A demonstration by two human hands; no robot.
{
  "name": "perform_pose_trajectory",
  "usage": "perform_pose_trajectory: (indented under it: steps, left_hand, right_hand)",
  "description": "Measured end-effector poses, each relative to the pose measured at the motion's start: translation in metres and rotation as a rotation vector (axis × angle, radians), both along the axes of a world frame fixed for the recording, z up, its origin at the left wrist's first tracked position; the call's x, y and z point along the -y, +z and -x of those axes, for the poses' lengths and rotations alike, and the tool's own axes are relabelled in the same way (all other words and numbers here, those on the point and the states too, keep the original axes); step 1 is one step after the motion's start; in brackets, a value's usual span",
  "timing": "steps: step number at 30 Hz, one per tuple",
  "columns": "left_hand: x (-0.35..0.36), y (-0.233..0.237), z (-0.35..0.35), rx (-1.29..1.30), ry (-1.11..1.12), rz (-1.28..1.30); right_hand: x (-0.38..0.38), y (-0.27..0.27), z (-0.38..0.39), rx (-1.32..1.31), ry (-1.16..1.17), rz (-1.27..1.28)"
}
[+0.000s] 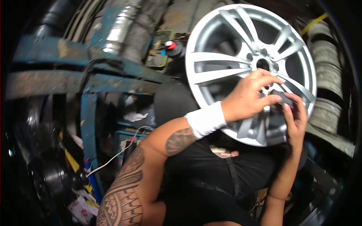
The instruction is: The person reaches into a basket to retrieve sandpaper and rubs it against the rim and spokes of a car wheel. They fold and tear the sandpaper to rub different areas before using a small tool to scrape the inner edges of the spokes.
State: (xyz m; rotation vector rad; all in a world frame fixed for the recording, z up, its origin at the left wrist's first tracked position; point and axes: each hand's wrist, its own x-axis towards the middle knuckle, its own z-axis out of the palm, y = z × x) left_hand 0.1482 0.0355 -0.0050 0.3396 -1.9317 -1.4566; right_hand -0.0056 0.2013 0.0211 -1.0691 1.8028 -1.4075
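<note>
A silver alloy wheel (pixel 220 71) with double spokes lies tilted over the person's lap. Above its lower right spokes, both hands meet at a small dark grey piece (pixel 282 98), perhaps folded abrasive; its exact form is hard to make out. My left hand (pixel 243 94), with a white band at the wrist, reaches in from the left, its thumb pressed on the piece and its index finger curved near the wheel's hub. My right hand (pixel 297 120) comes up from below at the rim's right side, thumb and fingertips closed on the piece's right edge.
A blue metal frame (pixel 88 124) stands at the left. Behind it lie silver-wrapped pipes (pixel 120 32). A dark bottle with a red cap (pixel 171 46) stands beside a green tray (pixel 161 62). A white cable (pixel 113 156) hangs lower left. A thick wrapped roll (pixel 327 79) lies right of the wheel.
</note>
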Motion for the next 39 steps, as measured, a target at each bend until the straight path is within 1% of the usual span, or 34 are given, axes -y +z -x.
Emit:
perform_pose_trajectory:
  steps: [1,3,5,6,9,10,11,12,13,14,15,16,17,19,20,22,23,25,27,28,31,35,36,37,39]
  left_hand:
    - [0.001,0.005,-0.002,-0.024,-0.053,-0.058]
    - [0.005,0.012,-0.006,0.028,-0.151,-0.017]
    - [0.001,0.008,-0.006,0.053,-0.128,-0.114]
    - [0.001,0.013,-0.005,0.040,-0.108,-0.054]
    - [-0.004,0.006,0.002,0.090,-0.086,-0.168]
    - [-0.004,0.008,0.003,0.075,-0.055,-0.085]
    - [-0.006,0.006,0.003,0.071,-0.030,-0.074]
    - [-0.012,0.001,0.005,0.024,-0.005,-0.017]
    - [-0.018,0.006,0.004,-0.021,-0.036,-0.034]
    - [-0.026,-0.009,0.011,-0.083,-0.013,0.006]
    - [-0.025,-0.002,0.011,-0.086,-0.088,-0.038]
    - [-0.019,0.009,0.005,0.020,-0.175,-0.094]
    - [-0.015,0.012,0.007,0.081,-0.207,-0.156]
    - [-0.013,-0.002,0.016,-0.034,-0.191,-0.074]
    - [-0.014,0.002,0.014,-0.020,-0.195,-0.096]
    - [-0.015,0.005,0.010,0.002,-0.224,-0.143]
    - [-0.016,0.013,0.006,0.067,-0.299,-0.288]
    - [-0.020,0.017,0.003,0.066,-0.284,-0.191]
    - [-0.019,0.013,0.003,-0.033,-0.253,-0.014]
    - [-0.019,0.011,0.001,0.001,-0.282,-0.060]
    - [-0.023,0.008,0.003,-0.034,-0.237,-0.057]
    - [-0.012,0.002,0.013,-0.140,-0.169,0.157]
    - [-0.006,0.001,0.013,-0.071,-0.204,0.148]
    - [0.000,0.001,0.015,-0.079,-0.147,0.251]
    - [0.008,0.004,0.016,-0.074,-0.137,0.190]
  right_hand:
    - [-0.002,-0.002,0.003,0.050,0.008,-0.035]
    - [0.002,-0.004,0.000,0.141,0.009,0.008]
    - [0.007,-0.007,-0.004,0.157,-0.012,0.073]
    - [0.006,-0.010,-0.003,0.175,-0.015,0.060]
    - [0.004,-0.012,0.004,0.089,0.017,0.009]
    - [0.005,-0.010,0.001,0.130,-0.007,0.042]
    - [0.002,-0.006,0.002,0.156,-0.035,-0.040]
    - [0.001,-0.009,0.003,0.083,-0.046,0.004]
    - [-0.003,-0.010,0.010,0.048,0.008,-0.005]
    - [-0.009,-0.022,0.022,0.082,0.003,0.018]
    - [-0.013,-0.032,0.034,0.040,-0.017,0.011]
    - [-0.017,-0.039,0.040,0.122,-0.026,0.057]
    - [-0.015,-0.034,0.037,0.216,-0.005,0.077]
    - [-0.015,-0.031,0.034,0.255,-0.016,0.076]
    - [-0.016,-0.028,0.031,0.246,-0.007,0.064]
    - [-0.020,-0.020,0.027,0.222,-0.010,0.036]
    - [-0.022,-0.021,0.027,0.214,-0.020,0.044]
    - [-0.031,-0.022,0.032,0.220,-0.026,0.019]
    - [-0.038,-0.015,0.030,0.141,-0.020,0.002]
    - [-0.038,-0.012,0.028,0.100,-0.012,-0.002]
    - [-0.038,-0.009,0.023,0.091,-0.044,0.002]
    - [-0.033,-0.001,0.019,0.098,-0.061,-0.044]
    - [-0.032,-0.001,0.019,0.097,-0.052,-0.055]
    - [-0.030,-0.003,0.019,0.095,-0.045,-0.064]
    - [-0.022,0.002,0.012,0.109,-0.085,-0.097]
